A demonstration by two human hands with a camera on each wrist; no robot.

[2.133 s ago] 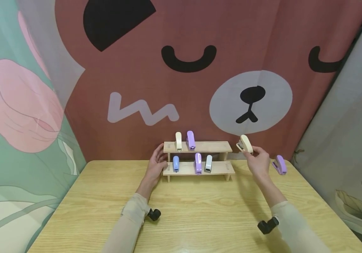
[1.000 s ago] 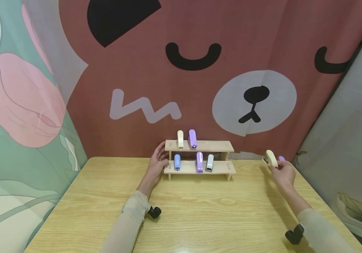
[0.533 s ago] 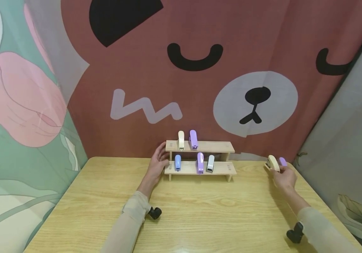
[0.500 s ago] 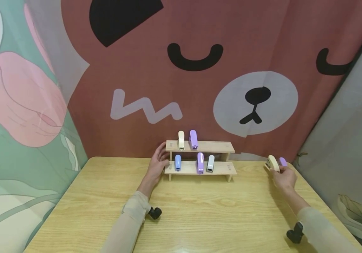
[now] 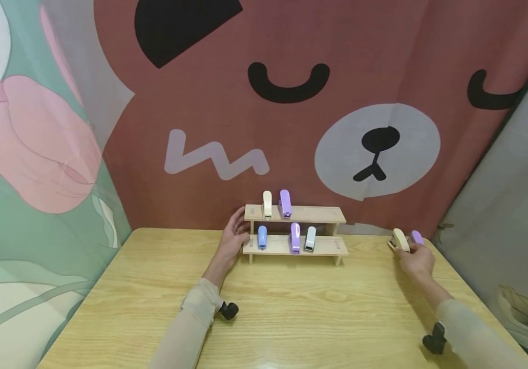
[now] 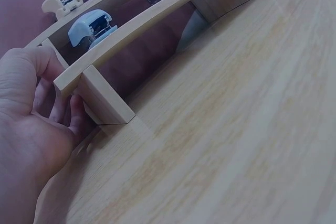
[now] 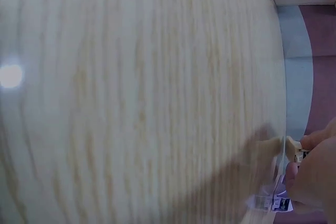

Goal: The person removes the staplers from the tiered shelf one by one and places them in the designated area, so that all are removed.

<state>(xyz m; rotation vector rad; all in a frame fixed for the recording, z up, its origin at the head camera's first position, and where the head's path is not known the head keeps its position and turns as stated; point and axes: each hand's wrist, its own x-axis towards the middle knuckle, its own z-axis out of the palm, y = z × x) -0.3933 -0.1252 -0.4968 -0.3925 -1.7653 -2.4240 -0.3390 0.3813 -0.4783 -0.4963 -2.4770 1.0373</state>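
My left hand (image 5: 229, 243) grips the left end of a two-tier wooden rack (image 5: 323, 247); in the left wrist view its fingers curl around the end by the leg. At the table's far right corner, my right hand (image 5: 417, 261) pinches a cream stapler (image 5: 399, 239), low at the tabletop. Just right of it is a purple stapler (image 5: 416, 237), partly hidden by that hand. On the upper tier stand another cream stapler (image 5: 267, 204) and a purple one (image 5: 285, 203). The lower tier bears a blue stapler (image 5: 262, 237), a purple stapler (image 5: 295, 238) and a white stapler (image 5: 310, 239).
The rack stands near the back of a wood-grain table (image 5: 287, 307). Right behind it hangs a brown curtain (image 5: 208, 205) with a bear print. A grey curtain (image 5: 489, 205) borders the right side, and a flowered green one (image 5: 51, 246) the left.
My right hand has carried the cream stapler from beside the rack to the right and down, next to the purple stapler. My left hand has stayed at the rack's end.
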